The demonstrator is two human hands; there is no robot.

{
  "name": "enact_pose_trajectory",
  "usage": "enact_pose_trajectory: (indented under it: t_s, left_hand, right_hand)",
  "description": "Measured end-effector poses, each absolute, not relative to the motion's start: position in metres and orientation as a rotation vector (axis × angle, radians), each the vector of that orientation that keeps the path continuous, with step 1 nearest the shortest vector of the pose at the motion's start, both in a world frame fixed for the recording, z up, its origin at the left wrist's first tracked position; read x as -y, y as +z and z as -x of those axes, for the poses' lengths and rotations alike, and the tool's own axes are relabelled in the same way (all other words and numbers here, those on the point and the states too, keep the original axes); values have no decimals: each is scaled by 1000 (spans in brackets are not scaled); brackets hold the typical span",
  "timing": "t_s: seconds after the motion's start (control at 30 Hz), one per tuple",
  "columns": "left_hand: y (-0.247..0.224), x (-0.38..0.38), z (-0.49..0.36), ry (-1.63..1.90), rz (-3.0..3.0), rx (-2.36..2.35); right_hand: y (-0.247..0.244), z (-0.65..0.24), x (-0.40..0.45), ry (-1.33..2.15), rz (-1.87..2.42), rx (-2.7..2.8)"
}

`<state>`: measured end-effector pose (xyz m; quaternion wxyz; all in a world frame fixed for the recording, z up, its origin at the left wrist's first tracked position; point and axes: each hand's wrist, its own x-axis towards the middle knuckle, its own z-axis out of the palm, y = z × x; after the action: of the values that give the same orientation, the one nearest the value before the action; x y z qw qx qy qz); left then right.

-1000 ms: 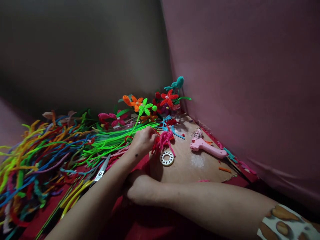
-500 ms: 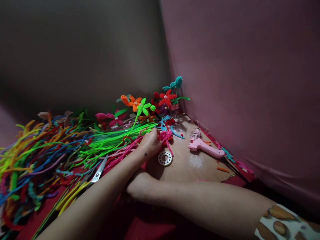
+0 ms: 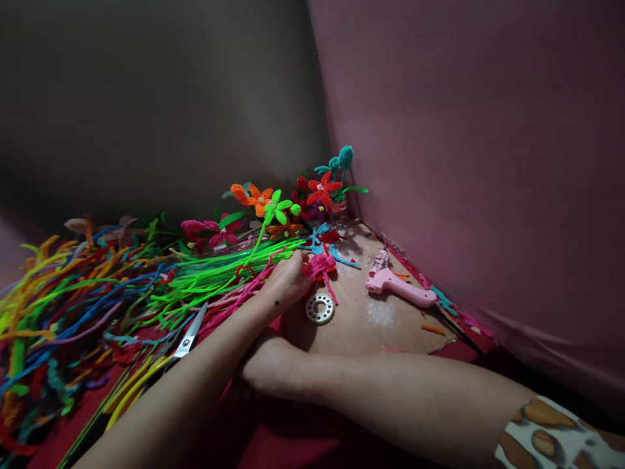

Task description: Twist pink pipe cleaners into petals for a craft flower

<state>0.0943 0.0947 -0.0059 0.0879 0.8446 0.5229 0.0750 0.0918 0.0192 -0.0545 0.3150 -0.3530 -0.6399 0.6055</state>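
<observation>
My left hand (image 3: 291, 277) is curled, back upward, beside a bunched pink pipe-cleaner shape (image 3: 321, 267) on the board. Its fingertips point away from me, so whatever they grip is hidden. My right hand (image 3: 267, 365) passes beneath the left forearm near the front edge. The forearm covers its fingers. A silver perforated ring (image 3: 319, 309) lies flat just right of my left wrist. Pink pipe cleaners (image 3: 239, 303) run along the left side of that hand, next to a bundle of bright green pipe cleaners (image 3: 209, 277).
Yellow-handled scissors (image 3: 188, 335) lie left of my forearm, near a heap of multicoloured pipe cleaners (image 3: 73, 306). A pink glue gun (image 3: 400, 286) rests on the brown board (image 3: 351, 332). Pipe-cleaner flowers (image 3: 277, 208) stand at the back, where two walls meet.
The whole view has shifted slightly, with things appearing a little further left. Both hands keep nearly the same places relative to the board.
</observation>
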Motion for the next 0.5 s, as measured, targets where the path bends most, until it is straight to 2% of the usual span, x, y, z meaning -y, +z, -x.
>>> enact_pose_trajectory:
  t_s: [0.3,0.5]
  left_hand:
    - [6,-90,-83,568,-2222,-1403]
    - [6,-89,-87,594,-1983,-1328]
  right_hand:
    - [-50,-96,-10,1653,1088,1704]
    - [-55,-97,-14,1665,1051,1721]
